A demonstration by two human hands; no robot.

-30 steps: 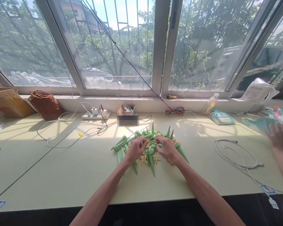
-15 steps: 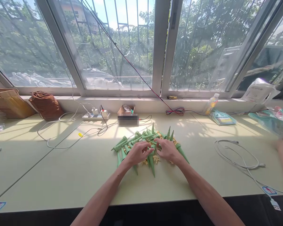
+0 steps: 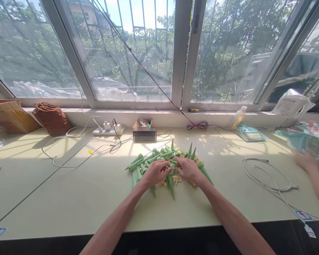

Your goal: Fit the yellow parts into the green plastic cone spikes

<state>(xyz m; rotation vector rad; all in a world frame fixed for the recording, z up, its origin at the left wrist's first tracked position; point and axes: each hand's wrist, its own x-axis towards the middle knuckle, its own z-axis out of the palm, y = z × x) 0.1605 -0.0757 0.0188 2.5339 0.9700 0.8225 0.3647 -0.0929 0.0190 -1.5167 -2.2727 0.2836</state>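
A heap of green, cone-shaped plastic parts (image 3: 171,186) lies on the table, mixed with small tan pieces (image 3: 176,180). Both my hands are over its middle, facing each other. The curled fingers of my left hand (image 3: 156,172) meet one end of a slim green plastic part (image 3: 171,161), the thumb pointing right below it. Bent fingertips of my right hand (image 3: 188,169) close on the other end. My fingers partly cover this part, so its full shape is hidden.
Behind the heap stands a small open box (image 3: 143,124); left of it is a power strip (image 3: 108,131) with cords. A coiled white cable (image 3: 267,177) lies to the right. At far right a co-worker's hand (image 3: 305,161) touches a teal bagged item (image 3: 304,141).
My hands stay almost still, the right fingers shifting only slightly. At far right, the co-worker's hand has moved leftward into view, along with the teal item.
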